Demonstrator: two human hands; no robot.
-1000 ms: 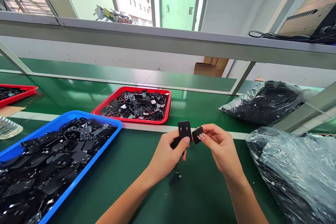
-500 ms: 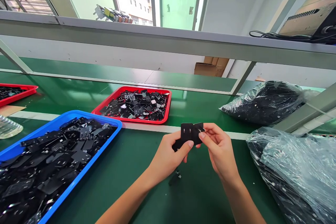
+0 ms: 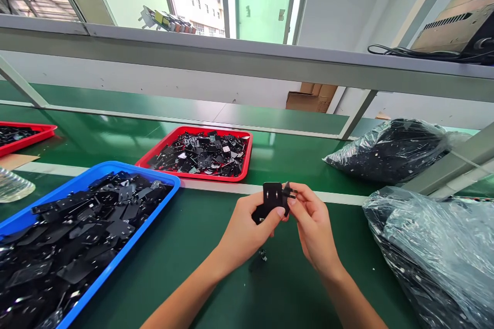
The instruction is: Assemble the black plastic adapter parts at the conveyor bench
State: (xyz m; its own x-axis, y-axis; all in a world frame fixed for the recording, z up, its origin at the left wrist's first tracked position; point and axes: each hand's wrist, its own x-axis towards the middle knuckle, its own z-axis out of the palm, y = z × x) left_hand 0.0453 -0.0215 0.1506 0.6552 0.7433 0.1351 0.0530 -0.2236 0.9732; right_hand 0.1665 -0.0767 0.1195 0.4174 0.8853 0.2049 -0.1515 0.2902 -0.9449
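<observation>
My left hand (image 3: 244, 230) is closed around a flat black plastic part (image 3: 272, 195) with bright metal slots or pins on its face. Pinched in the fingers of my right hand (image 3: 315, 231) is a smaller black pronged piece (image 3: 288, 192), held against the right edge of that part. Whether the two are joined I cannot tell. On the green table below my hands lies a tiny dark metallic part (image 3: 263, 255).
A blue tray (image 3: 127, 254) heaped with black plastic parts stands at the left. Behind it is a red tray (image 3: 243, 167) of small black pieces, with another red tray (image 3: 48, 132) at far left. Plastic bags (image 3: 436, 247) lie at right, below a shelf (image 3: 247, 56).
My right hand has shifted slightly left, and the smaller piece has turned, its prongs now pointing right. My left hand has barely moved with the black part.
</observation>
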